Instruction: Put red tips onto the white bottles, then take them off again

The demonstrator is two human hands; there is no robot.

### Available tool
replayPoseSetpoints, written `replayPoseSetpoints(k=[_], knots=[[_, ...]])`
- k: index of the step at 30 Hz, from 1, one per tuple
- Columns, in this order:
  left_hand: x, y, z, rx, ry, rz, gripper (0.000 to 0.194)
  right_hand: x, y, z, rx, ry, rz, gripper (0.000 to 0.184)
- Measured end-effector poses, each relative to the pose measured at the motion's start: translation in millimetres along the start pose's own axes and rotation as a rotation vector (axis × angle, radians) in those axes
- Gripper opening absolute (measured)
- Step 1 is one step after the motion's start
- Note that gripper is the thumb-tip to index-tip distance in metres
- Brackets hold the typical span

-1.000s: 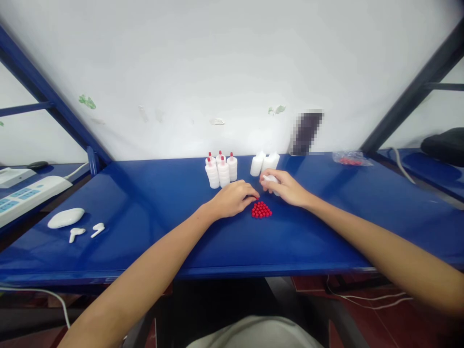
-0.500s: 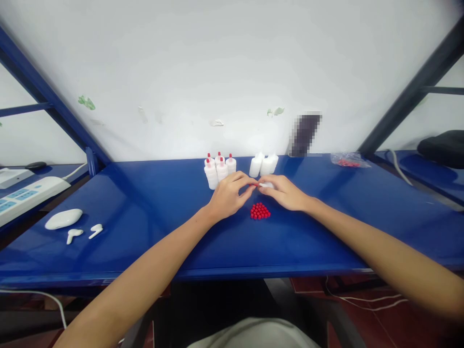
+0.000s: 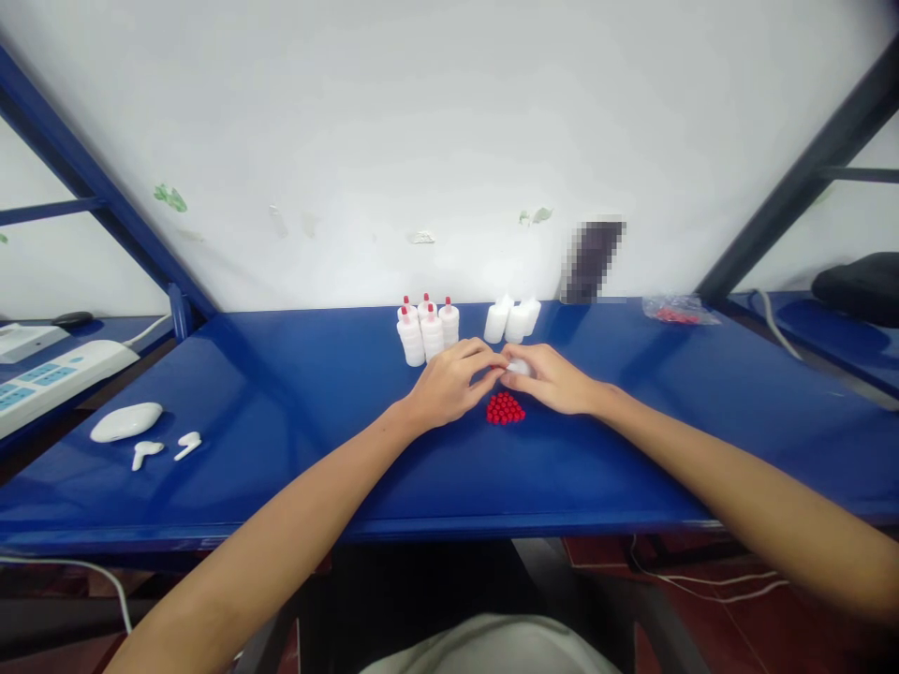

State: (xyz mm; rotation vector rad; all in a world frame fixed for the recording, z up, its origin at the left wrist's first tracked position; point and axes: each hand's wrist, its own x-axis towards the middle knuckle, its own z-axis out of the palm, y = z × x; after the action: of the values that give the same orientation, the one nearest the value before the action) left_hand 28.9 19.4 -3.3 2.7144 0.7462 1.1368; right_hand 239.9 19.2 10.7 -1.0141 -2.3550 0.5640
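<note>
My right hand is closed around a small white squeeze bottle, which lies tilted with its tip toward the left. My left hand is pinched at that tip; the red cap between its fingers is now almost wholly covered by them. Just below both hands, a cluster of several small red caps rests on the blue table. Behind my left hand stand several white bottles with red caps, upright and close together. Farther right, beyond my hands, is a group of white bottles without red caps.
A clear plastic bag with red pieces lies at the back right of the blue table. A white earbud case and two earbuds lie at the left, near a power strip. A pixelated dark object leans on the wall.
My left fingers have closed in on the bottle's tip, covering the red cap that showed between the hands. Both hands have dropped slightly in view. The standing bottles have stayed put.
</note>
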Motion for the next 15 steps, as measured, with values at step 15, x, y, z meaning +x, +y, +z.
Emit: replayPoseSetpoints(k=[15], knots=[[-1.2,2.4,0.4,0.035,-0.066,-0.032,0.022,-0.7,4.2,3.0,0.018,0.029,0.009,0.040]])
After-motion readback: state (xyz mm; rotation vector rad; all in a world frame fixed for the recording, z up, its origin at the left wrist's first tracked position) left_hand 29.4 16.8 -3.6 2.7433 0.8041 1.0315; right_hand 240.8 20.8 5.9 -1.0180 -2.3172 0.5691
